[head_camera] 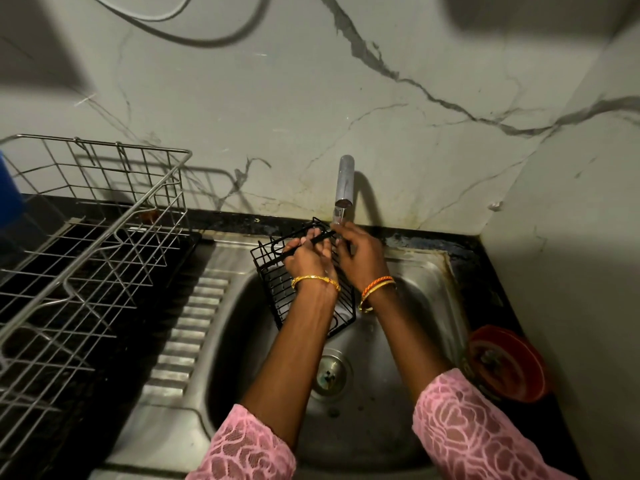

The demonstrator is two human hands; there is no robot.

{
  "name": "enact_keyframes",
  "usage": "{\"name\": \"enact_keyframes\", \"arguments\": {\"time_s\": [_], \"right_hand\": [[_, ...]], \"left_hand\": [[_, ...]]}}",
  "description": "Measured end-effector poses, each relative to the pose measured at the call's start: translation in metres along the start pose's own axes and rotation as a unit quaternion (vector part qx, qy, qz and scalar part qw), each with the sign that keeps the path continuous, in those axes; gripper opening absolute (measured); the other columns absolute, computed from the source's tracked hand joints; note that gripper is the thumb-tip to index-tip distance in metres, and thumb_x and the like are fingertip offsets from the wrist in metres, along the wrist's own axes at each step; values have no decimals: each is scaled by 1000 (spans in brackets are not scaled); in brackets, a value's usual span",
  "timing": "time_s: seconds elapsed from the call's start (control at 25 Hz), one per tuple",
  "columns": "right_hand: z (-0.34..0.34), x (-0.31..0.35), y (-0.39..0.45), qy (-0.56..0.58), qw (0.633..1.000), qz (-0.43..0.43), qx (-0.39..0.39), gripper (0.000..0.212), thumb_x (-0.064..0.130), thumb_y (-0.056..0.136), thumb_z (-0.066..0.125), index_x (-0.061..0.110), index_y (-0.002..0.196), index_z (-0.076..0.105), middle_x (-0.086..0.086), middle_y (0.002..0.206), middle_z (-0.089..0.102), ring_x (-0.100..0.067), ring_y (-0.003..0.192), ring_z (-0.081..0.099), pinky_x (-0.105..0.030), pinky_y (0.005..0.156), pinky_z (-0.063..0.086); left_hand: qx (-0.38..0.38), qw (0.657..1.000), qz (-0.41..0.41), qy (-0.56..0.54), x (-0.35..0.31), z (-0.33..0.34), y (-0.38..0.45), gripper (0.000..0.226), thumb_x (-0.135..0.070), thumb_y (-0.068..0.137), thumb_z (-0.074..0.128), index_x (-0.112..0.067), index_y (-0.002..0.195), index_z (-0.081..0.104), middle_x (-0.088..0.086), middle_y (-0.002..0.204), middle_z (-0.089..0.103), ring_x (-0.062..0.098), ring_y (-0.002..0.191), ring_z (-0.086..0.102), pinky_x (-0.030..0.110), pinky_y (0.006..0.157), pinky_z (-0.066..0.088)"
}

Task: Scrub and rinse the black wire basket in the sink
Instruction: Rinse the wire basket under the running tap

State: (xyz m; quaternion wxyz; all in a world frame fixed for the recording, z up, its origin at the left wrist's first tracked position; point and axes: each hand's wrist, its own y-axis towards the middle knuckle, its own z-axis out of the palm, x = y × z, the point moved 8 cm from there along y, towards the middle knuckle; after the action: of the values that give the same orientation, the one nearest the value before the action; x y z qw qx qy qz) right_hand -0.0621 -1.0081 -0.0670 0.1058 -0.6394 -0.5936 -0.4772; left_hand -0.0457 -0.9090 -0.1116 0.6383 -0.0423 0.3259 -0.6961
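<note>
A steel dish rack (pixel 86 237) stands left of the sink (pixel 429 271). The left hand (pixel 308 258) grips the top rim of the black wire basket (pixel 277 289). The basket's long axis tilts down into the bowl. The right hand (pixel 356 254) also curls on the rim, directly under the running tap (pixel 344 181).
</note>
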Motion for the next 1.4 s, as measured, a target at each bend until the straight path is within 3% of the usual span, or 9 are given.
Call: {"name": "enact_keyframes", "arguments": {"time_s": [0.12,0.24,0.4,0.6,0.76,0.96,1.16,1.28,1.4], "right_hand": [[9,22,2,-29,994,-83,72,32,-8,78,53,2,103,70,-14,111,67,-23,111,59,-34,103,42],[7,17,4,28,995,-23,96,34,-11,77,49,5,98,72,-10,105,70,-17,103,63,-26,98,46],[-15,-45,-11,136,978,159,-7,30,-7,87,47,11,100,69,-9,102,69,-20,97,63,-39,92,51],[-1,-65,-54,141,967,201,65,44,-3,84,59,12,125,54,0,121,57,-7,108,51,-7,85,41],[4,-70,-51,-2,993,102,57,45,6,86,59,14,131,51,-9,132,53,-21,122,49,-30,104,39],[1,-59,-55,-146,988,55,9,35,12,82,52,7,115,64,-19,117,63,-34,108,60,-42,97,46],[-14,-66,-84,-10,991,135,-13,39,-6,68,65,4,106,68,-10,114,62,-23,112,55,-31,99,42],[-21,-65,-101,77,989,122,-8,29,14,63,64,16,92,70,3,109,60,-8,108,53,-21,95,41],[-28,-78,-112,235,950,200,-48,28,24,63,54,13,85,68,3,95,68,-7,93,61,-22,81,47]], "left_hand": [[-31,999,10,35,-3,-5,-8,34,17,91,32,-14,79,41,8,71,49,13,51,55,18,42,47],[-26,999,-1,41,-1,-8,-9,37,19,89,26,-14,82,42,11,74,49,18,59,49,18,39,46],[34,998,-29,50,-10,-6,-7,38,12,95,18,-18,86,38,19,88,60,25,77,61,35,67,51],[39,997,-44,47,-26,-13,-3,32,9,95,19,-7,104,45,22,109,63,25,97,65,35,97,46],[5,996,-80,25,-32,-29,-10,26,3,99,21,-2,96,46,18,134,54,22,111,61,27,86,48],[-6,994,-101,39,-38,-40,-5,34,4,99,19,2,117,48,16,139,50,21,121,55,27,96,41],[23,976,-133,170,-33,-33,-15,33,1,100,21,-10,105,52,7,134,54,16,115,59,20,70,50],[10,977,-163,139,-27,-31,-21,36,1,99,20,-1,92,55,11,105,61,14,70,65,18,45,50],[6,975,-200,98,-22,-35,-26,34,-1,101,22,8,93,54,14,79,63,16,64,59,17,40,50]]}}
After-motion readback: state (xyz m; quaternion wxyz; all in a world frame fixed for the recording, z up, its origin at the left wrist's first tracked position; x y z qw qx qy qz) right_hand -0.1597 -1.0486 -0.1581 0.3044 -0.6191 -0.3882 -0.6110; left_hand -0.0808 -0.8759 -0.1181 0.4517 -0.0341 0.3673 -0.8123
